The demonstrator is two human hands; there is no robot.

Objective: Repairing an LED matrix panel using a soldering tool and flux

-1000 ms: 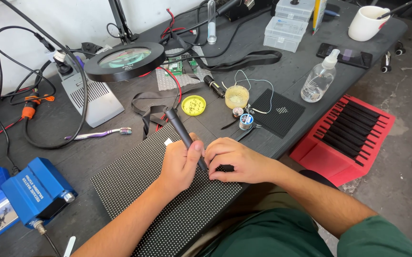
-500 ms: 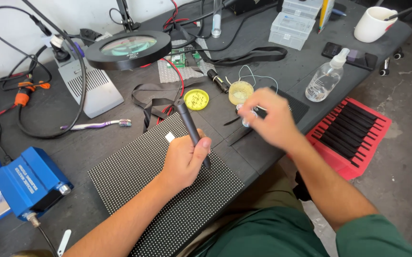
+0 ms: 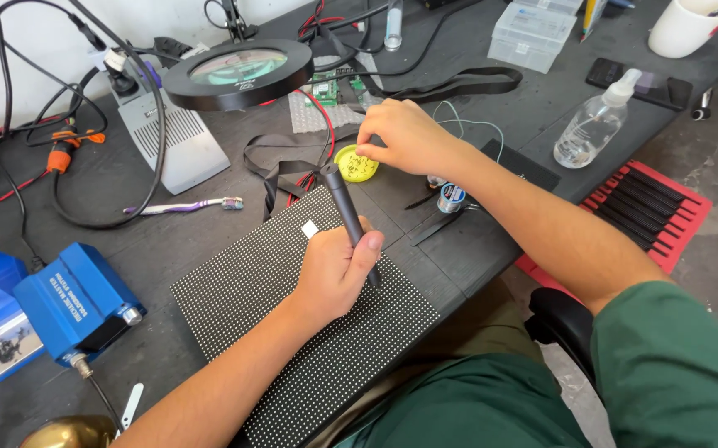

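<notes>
— So, where do things stand at the bench?

— Left hand (image 3: 336,270) is clamped round a dark pen-shaped tool (image 3: 347,220), held slanted with its top end pointing away from the person. The hand rests on the dotted panel (image 3: 309,332) that lies flat at the table's near edge.

— And the other hand?

— Right hand (image 3: 400,133) is stretched out past the panel, fingers pinched together at the rim of a small yellow tin (image 3: 356,165). I can't tell whether it has picked anything up; the fingertips cover that spot.

— Is the tool touching the panel?

— Its lower end is hidden behind the left hand, so I can't say. A small white tag (image 3: 310,228) sits on the panel just left of the tool.

— How far along would you judge the work?

— Midway, I'd say. The panel is laid out and the tool is in hand, but the hands are well apart and the right one is busy at the tin, so work on the panel itself looks paused. Tweezers (image 3: 442,222) and a small spool (image 3: 450,197) lie unused beside the panel.
</notes>
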